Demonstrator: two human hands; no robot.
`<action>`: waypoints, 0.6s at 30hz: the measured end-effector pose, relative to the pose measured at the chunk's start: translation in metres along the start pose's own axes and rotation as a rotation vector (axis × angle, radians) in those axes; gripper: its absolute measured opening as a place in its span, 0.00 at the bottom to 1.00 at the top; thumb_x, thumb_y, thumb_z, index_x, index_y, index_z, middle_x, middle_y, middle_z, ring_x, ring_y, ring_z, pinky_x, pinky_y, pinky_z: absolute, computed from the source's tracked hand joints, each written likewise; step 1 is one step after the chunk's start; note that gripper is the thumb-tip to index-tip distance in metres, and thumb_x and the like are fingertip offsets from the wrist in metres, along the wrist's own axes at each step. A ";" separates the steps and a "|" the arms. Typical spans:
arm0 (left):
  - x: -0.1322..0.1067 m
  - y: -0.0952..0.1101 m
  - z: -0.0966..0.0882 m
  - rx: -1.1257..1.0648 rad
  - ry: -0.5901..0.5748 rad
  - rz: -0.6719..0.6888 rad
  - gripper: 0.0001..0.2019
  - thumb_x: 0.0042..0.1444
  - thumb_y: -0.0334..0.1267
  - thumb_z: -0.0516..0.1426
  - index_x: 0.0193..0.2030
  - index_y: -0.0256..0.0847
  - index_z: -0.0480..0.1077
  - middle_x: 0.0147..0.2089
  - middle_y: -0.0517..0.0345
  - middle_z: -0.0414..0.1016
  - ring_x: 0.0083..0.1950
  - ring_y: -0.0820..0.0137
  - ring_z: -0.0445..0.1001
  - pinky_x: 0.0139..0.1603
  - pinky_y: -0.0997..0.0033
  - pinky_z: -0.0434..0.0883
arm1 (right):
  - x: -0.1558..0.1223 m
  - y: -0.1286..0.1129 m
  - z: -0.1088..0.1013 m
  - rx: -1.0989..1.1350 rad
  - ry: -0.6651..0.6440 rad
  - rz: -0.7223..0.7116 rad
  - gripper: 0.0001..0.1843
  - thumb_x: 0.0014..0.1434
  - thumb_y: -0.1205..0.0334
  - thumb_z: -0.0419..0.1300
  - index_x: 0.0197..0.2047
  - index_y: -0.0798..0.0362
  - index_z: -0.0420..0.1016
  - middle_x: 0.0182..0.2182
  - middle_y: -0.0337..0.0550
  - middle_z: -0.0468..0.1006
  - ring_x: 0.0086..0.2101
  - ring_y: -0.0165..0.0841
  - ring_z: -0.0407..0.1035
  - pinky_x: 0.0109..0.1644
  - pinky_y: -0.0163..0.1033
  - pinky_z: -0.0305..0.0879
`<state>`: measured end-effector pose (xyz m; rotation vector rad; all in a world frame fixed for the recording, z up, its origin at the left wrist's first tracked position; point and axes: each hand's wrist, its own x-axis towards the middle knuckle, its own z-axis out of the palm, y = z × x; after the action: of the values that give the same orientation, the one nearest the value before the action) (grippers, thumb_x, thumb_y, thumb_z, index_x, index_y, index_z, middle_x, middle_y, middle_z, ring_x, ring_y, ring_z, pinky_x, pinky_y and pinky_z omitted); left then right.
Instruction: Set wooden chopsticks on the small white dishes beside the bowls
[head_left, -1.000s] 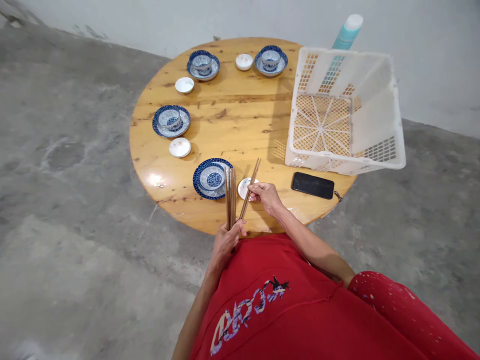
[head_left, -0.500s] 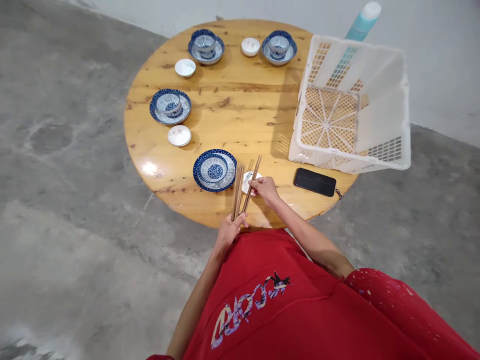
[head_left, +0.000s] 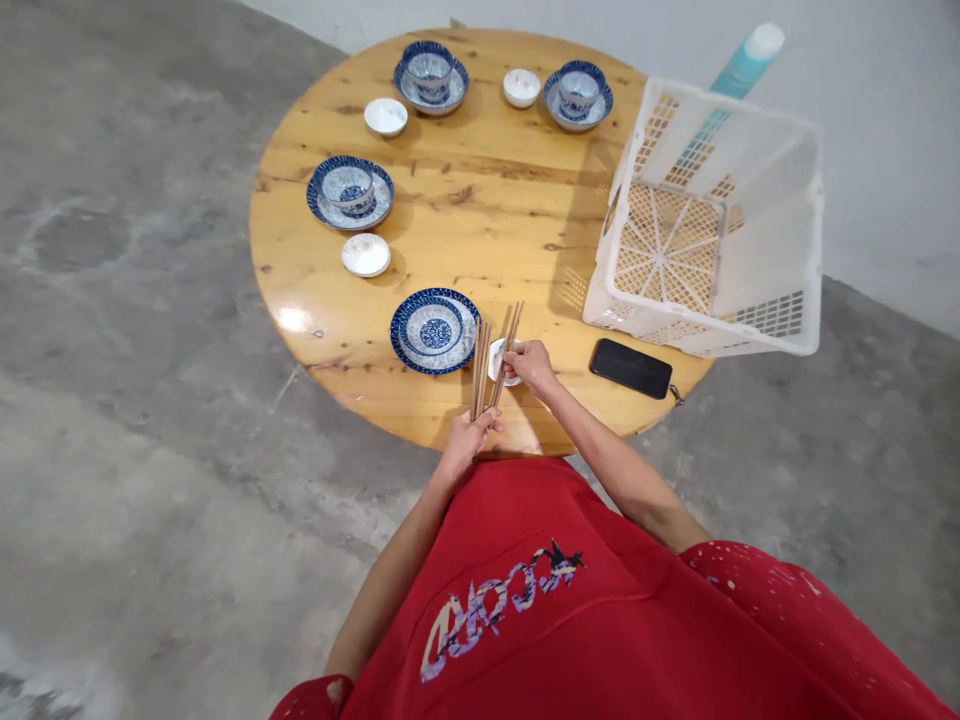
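My left hand (head_left: 472, 432) is closed around the lower ends of a bundle of brown chopsticks (head_left: 481, 368), which point away from me. Between its fingers, my right hand (head_left: 529, 364) pinches a pair of chopsticks (head_left: 513, 333) set slightly apart from the bundle. The lower ends of that pair reach down to my left hand. Beneath the pair sits a small white dish (head_left: 496, 362), partly covered by my right hand. Just left of the chopsticks is a blue-and-white plate (head_left: 400, 352) with a bowl (head_left: 435, 330) on it.
Around the wooden table (head_left: 480, 225) stand more plates with bowls (head_left: 349, 190), (head_left: 432, 78), (head_left: 578, 95) and small white dishes (head_left: 366, 255), (head_left: 386, 117), (head_left: 521, 88). At right are a white plastic basket (head_left: 776, 240), a black phone (head_left: 631, 368) and a turquoise cylinder (head_left: 742, 70).
The view has shifted slightly. Both hands still hold the chopsticks, and the pair in my right hand stands a little more upright, close to the bundle.
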<state>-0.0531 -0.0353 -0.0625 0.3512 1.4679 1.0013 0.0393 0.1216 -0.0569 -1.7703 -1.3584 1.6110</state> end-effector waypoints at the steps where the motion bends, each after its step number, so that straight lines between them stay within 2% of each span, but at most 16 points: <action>1: 0.001 -0.002 0.000 -0.004 0.007 -0.001 0.22 0.46 0.51 0.62 0.39 0.32 0.75 0.25 0.58 0.73 0.15 0.83 0.51 0.16 0.76 0.46 | 0.000 0.001 0.000 -0.007 -0.005 0.008 0.10 0.51 0.73 0.61 0.20 0.56 0.72 0.14 0.36 0.72 0.16 0.27 0.68 0.24 0.29 0.69; 6: 0.005 -0.008 0.004 -0.017 0.029 -0.004 0.22 0.46 0.51 0.62 0.39 0.32 0.75 0.26 0.58 0.74 0.16 0.83 0.51 0.16 0.77 0.47 | -0.004 0.004 0.003 -0.038 -0.014 0.038 0.10 0.49 0.76 0.59 0.20 0.55 0.71 0.15 0.37 0.73 0.17 0.27 0.69 0.24 0.30 0.69; 14: 0.005 -0.010 0.010 -0.034 0.057 0.003 0.19 0.48 0.48 0.62 0.38 0.32 0.75 0.26 0.58 0.74 0.16 0.82 0.52 0.16 0.77 0.48 | -0.005 0.008 0.004 -0.290 -0.005 -0.096 0.10 0.52 0.73 0.56 0.23 0.55 0.72 0.19 0.40 0.76 0.20 0.31 0.73 0.32 0.35 0.73; 18: 0.005 -0.009 0.013 -0.040 0.059 0.001 0.18 0.48 0.47 0.62 0.38 0.33 0.75 0.26 0.58 0.75 0.15 0.83 0.51 0.16 0.77 0.48 | -0.005 0.005 0.005 -0.280 -0.014 -0.078 0.11 0.53 0.73 0.56 0.22 0.54 0.72 0.18 0.41 0.75 0.19 0.32 0.72 0.29 0.35 0.71</action>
<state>-0.0395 -0.0317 -0.0708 0.2957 1.4991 1.0483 0.0373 0.1133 -0.0597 -1.8347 -1.7067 1.4519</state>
